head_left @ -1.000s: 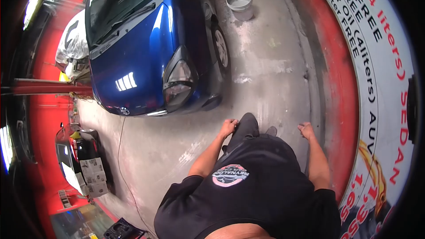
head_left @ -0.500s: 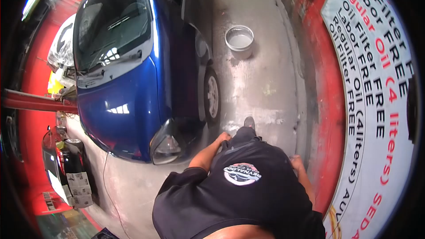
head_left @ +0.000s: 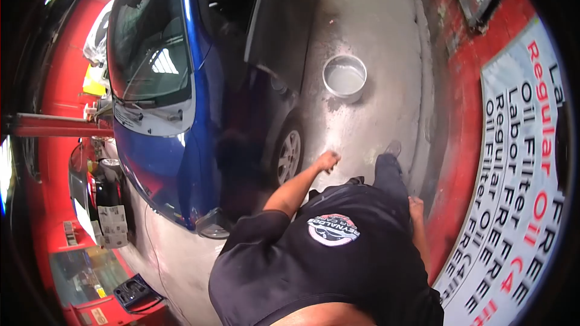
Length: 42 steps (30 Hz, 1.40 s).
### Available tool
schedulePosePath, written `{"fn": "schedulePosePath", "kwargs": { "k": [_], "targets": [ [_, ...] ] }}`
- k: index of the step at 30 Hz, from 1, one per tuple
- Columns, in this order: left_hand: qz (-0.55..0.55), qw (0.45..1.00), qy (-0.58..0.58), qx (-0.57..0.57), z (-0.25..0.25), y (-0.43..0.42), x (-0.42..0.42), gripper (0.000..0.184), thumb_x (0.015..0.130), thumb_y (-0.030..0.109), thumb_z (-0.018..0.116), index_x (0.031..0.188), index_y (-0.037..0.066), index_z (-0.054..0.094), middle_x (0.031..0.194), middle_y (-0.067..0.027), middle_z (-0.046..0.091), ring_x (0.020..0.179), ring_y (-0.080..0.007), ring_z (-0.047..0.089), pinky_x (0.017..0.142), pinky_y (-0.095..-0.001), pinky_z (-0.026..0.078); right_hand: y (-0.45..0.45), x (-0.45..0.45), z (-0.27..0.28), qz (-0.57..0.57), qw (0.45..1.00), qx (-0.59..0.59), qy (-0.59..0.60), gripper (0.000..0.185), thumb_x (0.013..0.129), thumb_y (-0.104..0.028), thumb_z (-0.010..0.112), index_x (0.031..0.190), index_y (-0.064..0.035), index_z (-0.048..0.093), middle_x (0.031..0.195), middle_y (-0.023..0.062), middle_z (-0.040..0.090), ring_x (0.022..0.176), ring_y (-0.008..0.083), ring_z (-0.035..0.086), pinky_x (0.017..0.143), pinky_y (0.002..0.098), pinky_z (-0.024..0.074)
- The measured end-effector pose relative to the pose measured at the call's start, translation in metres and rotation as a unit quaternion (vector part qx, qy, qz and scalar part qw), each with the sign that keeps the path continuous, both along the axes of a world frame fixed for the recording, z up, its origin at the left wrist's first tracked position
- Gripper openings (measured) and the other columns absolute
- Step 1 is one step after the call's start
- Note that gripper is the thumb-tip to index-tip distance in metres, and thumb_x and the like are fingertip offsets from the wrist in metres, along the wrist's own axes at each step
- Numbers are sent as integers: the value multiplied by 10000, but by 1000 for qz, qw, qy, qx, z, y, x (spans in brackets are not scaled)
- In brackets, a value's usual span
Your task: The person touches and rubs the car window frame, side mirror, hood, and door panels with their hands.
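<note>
My left hand (head_left: 327, 161) swings forward over the floor, beside the front wheel (head_left: 290, 156) of a blue car (head_left: 166, 154). Its fingers are curled in, and nothing shows in them. At my other side, my right hand (head_left: 416, 206) hangs by my thigh, its fingers too blurred and hidden to read. Ahead on the floor stands a pale round bucket (head_left: 345, 76) with greyish liquid inside. Neither hand touches the bucket or the car.
The car's dark side runs along my left. To the right, a red wall (head_left: 453, 145) carries a large printed banner (head_left: 513, 163). A red post (head_left: 63, 125), newspaper-covered parts (head_left: 113, 226) and a dark device with a cord (head_left: 139, 293) lie off to the left.
I have stepped forward, so the bucket and front wheel are closer to me. My left hand has swung forward from beside my body; my other foot is now in front.
</note>
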<state>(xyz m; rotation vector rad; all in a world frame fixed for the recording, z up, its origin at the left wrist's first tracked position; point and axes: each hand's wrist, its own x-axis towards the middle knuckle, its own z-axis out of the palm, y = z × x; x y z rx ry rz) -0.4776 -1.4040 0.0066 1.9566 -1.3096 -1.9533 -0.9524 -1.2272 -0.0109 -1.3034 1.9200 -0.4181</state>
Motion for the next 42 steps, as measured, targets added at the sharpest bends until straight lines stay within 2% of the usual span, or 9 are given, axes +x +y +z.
{"fn": "schedulePosePath", "kwargs": {
  "k": [4,6,12,17,19,21,26,33,42],
  "targets": [
    [-273,955,-104,-54,-36,-6,-21,441,921,373,593,992,-26,767,981,-274,746,925,-346,749,877,-423,586,-106,-103,-1,65,998,19,-10,337,931,-178,690,1170,58,715,908,215,749,796,354,722,782,426,567],
    [-70,974,-185,-114,-65,-4,-42,494,941,402,594,1092,-39,758,1068,-294,733,1040,-390,724,932,-445,552,-170,-139,33,-154,964,198,-88,331,954,-180,681,1215,22,712,767,145,693,593,247,644,576,402,536],
    [44,992,-19,-114,-32,-131,-93,475,939,417,608,1057,-19,756,1059,-267,745,1026,-358,725,902,-429,543,-369,-213,43,52,997,40,-37,323,987,-227,647,1224,-17,712,736,44,613,592,153,595,455,336,481],
    [-21,990,-42,-134,-38,-255,-128,460,957,386,567,1066,-20,757,1103,-267,735,1056,-392,707,942,-421,530,-494,-174,19,39,988,114,-92,378,980,-229,668,1279,3,678,843,74,675,615,150,604,486,329,512],
    [19,993,-69,-92,-46,-304,-142,477,948,387,565,1057,-35,758,1099,-286,731,1062,-402,701,974,-434,509,-525,-167,-29,277,943,-180,25,349,971,-219,687,1216,29,705,958,123,738,726,215,708,591,369,577],
    [22,994,-44,-95,-69,-360,-142,481,946,386,565,1053,-42,756,1091,-288,732,1056,-401,703,966,-438,511,-570,-122,42,159,975,99,-118,374,886,-240,722,1146,27,746,1087,238,751,988,356,746,890,414,583],
    [-39,983,33,-174,-104,-517,-106,486,937,378,574,1021,-68,747,977,-268,748,901,-373,731,854,-450,548,-657,-157,47,204,972,96,-72,369,889,-215,717,1150,44,737,923,182,737,731,270,729,635,402,596],
    [99,991,-28,-89,39,-758,-95,455,1009,341,541,1132,-78,671,976,-181,698,770,-294,707,581,-438,640,-823,-153,74,-110,966,171,-156,357,928,-222,665,1142,56,732,928,241,738,843,305,753,702,414,593],
    [257,959,8,-121,95,-897,-72,470,1034,332,562,1350,-10,632,1197,-187,715,927,-275,718,744,-421,624,-1027,-107,26,193,978,51,-55,446,992,-359,597,1122,51,719,1037,291,724,1008,413,711,886,445,527]
  ]
}}
